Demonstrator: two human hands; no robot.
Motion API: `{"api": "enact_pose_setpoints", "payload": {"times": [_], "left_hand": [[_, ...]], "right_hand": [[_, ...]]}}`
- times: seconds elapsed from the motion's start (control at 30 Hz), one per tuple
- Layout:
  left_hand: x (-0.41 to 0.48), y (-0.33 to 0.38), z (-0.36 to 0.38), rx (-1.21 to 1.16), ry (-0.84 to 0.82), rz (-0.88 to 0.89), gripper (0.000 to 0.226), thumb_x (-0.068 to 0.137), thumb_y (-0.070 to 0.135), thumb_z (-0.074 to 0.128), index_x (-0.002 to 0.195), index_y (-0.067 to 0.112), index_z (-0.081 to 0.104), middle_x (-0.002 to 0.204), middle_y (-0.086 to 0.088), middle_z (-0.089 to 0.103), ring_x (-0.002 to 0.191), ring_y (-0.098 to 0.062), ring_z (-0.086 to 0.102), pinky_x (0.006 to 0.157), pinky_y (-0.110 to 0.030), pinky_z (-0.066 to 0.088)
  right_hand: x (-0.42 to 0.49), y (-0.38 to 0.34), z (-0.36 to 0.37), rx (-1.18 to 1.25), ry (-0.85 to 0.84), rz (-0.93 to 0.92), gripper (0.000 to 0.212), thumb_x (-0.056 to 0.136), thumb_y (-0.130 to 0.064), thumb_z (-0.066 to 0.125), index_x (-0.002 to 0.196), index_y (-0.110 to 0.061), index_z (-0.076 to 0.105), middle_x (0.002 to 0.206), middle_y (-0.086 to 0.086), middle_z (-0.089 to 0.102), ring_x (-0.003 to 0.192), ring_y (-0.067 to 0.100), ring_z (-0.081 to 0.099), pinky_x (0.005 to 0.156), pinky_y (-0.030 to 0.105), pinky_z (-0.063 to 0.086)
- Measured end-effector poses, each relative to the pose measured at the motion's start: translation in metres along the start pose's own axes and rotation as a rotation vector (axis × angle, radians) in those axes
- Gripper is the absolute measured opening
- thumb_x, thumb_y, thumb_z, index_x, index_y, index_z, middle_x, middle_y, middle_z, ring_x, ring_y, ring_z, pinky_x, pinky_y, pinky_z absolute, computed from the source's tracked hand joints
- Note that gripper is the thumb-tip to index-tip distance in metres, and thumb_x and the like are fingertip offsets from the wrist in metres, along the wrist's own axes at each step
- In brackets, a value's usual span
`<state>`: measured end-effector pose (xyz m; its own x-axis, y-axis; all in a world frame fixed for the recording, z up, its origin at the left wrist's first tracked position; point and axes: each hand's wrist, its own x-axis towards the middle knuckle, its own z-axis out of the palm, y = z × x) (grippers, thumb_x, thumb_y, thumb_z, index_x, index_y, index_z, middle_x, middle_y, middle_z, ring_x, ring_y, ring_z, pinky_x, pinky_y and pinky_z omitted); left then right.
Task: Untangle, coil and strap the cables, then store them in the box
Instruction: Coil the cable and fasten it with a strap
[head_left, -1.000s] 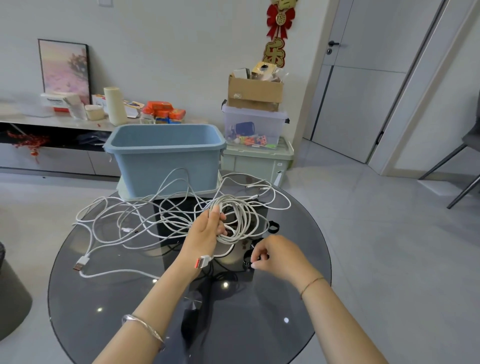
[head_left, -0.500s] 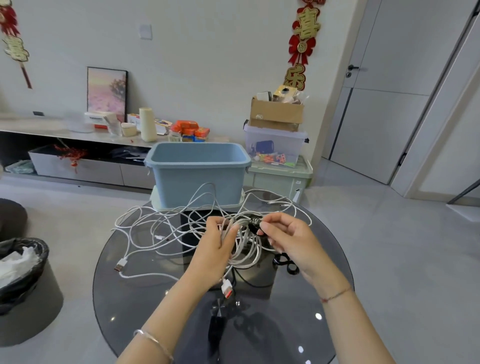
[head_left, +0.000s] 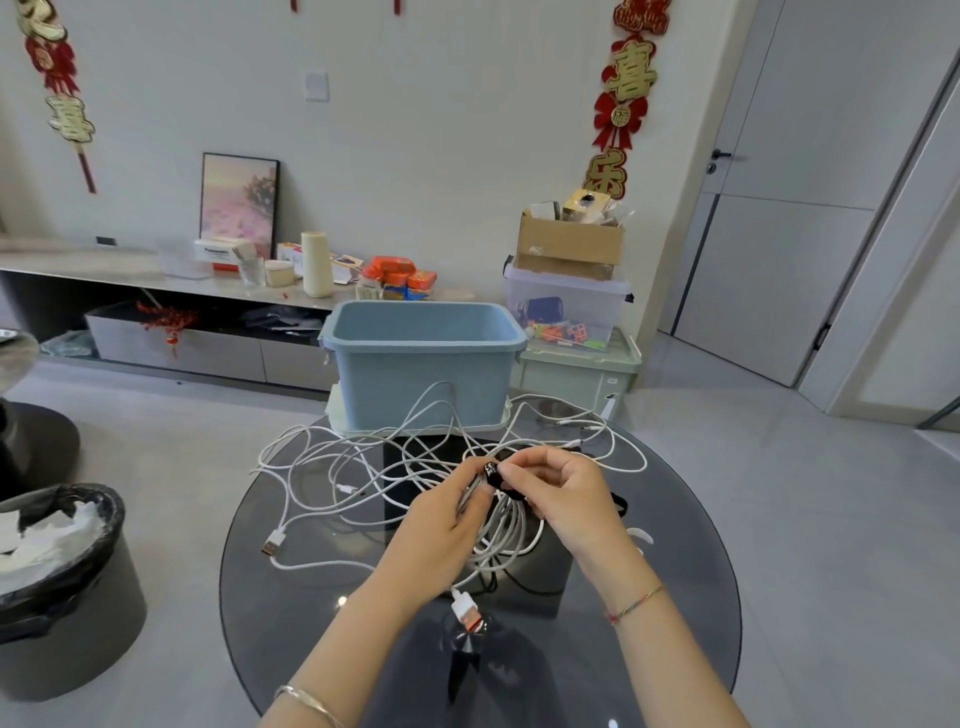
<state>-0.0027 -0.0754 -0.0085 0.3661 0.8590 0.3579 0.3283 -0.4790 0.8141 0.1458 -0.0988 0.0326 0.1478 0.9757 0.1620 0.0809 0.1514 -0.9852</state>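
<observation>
My left hand (head_left: 441, 525) grips a coiled white cable (head_left: 506, 540) over the round dark glass table (head_left: 675, 597); the coil hangs below my fingers and its orange-tipped USB plug (head_left: 467, 613) dangles near my wrist. My right hand (head_left: 561, 493) pinches a black strap (head_left: 493, 475) against the top of the coil. More white cables (head_left: 353, 467) lie tangled across the far left of the table, one ending in a USB plug (head_left: 272, 543). The open blue box (head_left: 423, 364) stands at the table's far edge.
A black-lined waste bin (head_left: 57, 582) stands on the floor at left. Behind the blue box are a low shelf with small items (head_left: 311, 270), stacked plastic bins (head_left: 571, 332) and a cardboard box (head_left: 569, 247). Another black strap (head_left: 618, 504) lies on the table beside my right hand.
My right hand picked a black strap off the table and brought it up to the coil held in my left hand. The view has tilted upward.
</observation>
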Motion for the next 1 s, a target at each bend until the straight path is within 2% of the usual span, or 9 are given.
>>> {"api": "enact_pose_setpoints", "payload": {"times": [0.03,0.13,0.23,0.33,0.47,0.57,0.67,0.8,1.0], "left_hand": [[0.000,0.000,0.000,0.001,-0.006,0.001,0.025,0.100,0.030,0.041,0.121,0.042,0.051,0.090,0.007,0.069,0.081,-0.012,0.064,0.076,-0.027,0.049],[0.001,-0.001,-0.001,-0.001,-0.006,0.023,0.021,0.099,0.028,0.044,0.112,0.042,0.054,0.082,0.018,0.066,0.070,-0.004,0.060,0.064,-0.018,0.045],[0.002,-0.003,-0.002,0.005,-0.002,0.000,0.016,0.098,0.035,0.044,0.107,0.042,0.055,0.082,0.013,0.067,0.070,-0.013,0.060,0.064,-0.025,0.047],[0.002,-0.002,-0.001,0.006,0.017,-0.009,0.023,0.095,0.050,0.040,0.107,0.040,0.057,0.078,0.020,0.065,0.069,-0.001,0.059,0.064,-0.018,0.044],[0.001,-0.003,-0.002,0.018,0.040,-0.023,0.040,0.086,0.067,0.034,0.103,0.039,0.057,0.088,-0.004,0.070,0.086,-0.020,0.066,0.081,-0.043,0.051],[0.000,-0.002,-0.004,0.048,0.073,-0.021,0.035,0.089,0.063,0.036,0.100,0.037,0.056,0.083,-0.010,0.069,0.083,-0.027,0.065,0.078,-0.048,0.050],[-0.001,0.003,-0.004,0.086,0.082,0.005,0.030,0.093,0.056,0.038,0.099,0.034,0.058,0.063,0.010,0.061,0.060,-0.008,0.056,0.066,-0.035,0.049],[-0.002,0.005,-0.001,0.173,0.083,0.023,0.029,0.098,0.047,0.039,0.105,0.027,0.059,0.061,0.001,0.051,0.061,-0.010,0.051,0.059,-0.024,0.036],[-0.003,0.010,-0.003,0.379,0.020,-0.010,0.028,0.101,0.041,0.033,0.094,0.019,0.049,0.056,0.005,0.045,0.054,-0.012,0.043,0.061,-0.031,0.039]], "right_hand": [[0.001,0.001,0.001,-0.014,0.007,-0.006,0.002,0.081,-0.012,0.073,0.080,-0.012,0.071,0.074,0.001,0.070,0.067,0.003,0.065,0.055,0.008,0.044],[0.002,0.002,0.002,-0.033,0.011,-0.023,0.003,0.080,-0.012,0.074,0.078,-0.013,0.071,0.070,-0.001,0.069,0.062,0.001,0.062,0.053,0.009,0.043],[0.004,0.005,0.001,-0.040,0.012,-0.037,0.004,0.081,-0.011,0.073,0.078,-0.014,0.071,0.068,-0.004,0.068,0.061,-0.001,0.062,0.054,0.009,0.044],[0.005,0.006,-0.001,-0.105,-0.008,-0.071,0.005,0.081,-0.012,0.073,0.078,-0.016,0.071,0.069,-0.007,0.069,0.064,0.000,0.063,0.060,0.010,0.047],[0.005,0.007,-0.002,-0.224,-0.010,-0.149,0.012,0.083,-0.012,0.071,0.076,-0.022,0.069,0.071,-0.012,0.068,0.067,-0.002,0.060,0.066,0.011,0.047],[0.004,0.007,-0.004,-0.287,0.022,-0.217,0.016,0.084,-0.015,0.070,0.075,-0.028,0.068,0.074,-0.018,0.067,0.067,-0.004,0.057,0.064,0.009,0.044],[0.002,0.006,-0.004,-0.280,0.008,-0.248,0.016,0.084,-0.014,0.069,0.075,-0.028,0.068,0.075,-0.017,0.068,0.067,-0.003,0.057,0.064,0.010,0.044],[0.002,0.006,-0.003,-0.245,-0.040,-0.222,0.013,0.085,-0.013,0.067,0.079,-0.024,0.070,0.076,-0.014,0.069,0.071,-0.002,0.060,0.068,0.014,0.048],[0.002,0.007,-0.003,-0.297,-0.055,-0.203,0.012,0.087,-0.012,0.065,0.081,-0.022,0.069,0.076,-0.010,0.067,0.070,-0.002,0.058,0.069,0.013,0.049]]}}
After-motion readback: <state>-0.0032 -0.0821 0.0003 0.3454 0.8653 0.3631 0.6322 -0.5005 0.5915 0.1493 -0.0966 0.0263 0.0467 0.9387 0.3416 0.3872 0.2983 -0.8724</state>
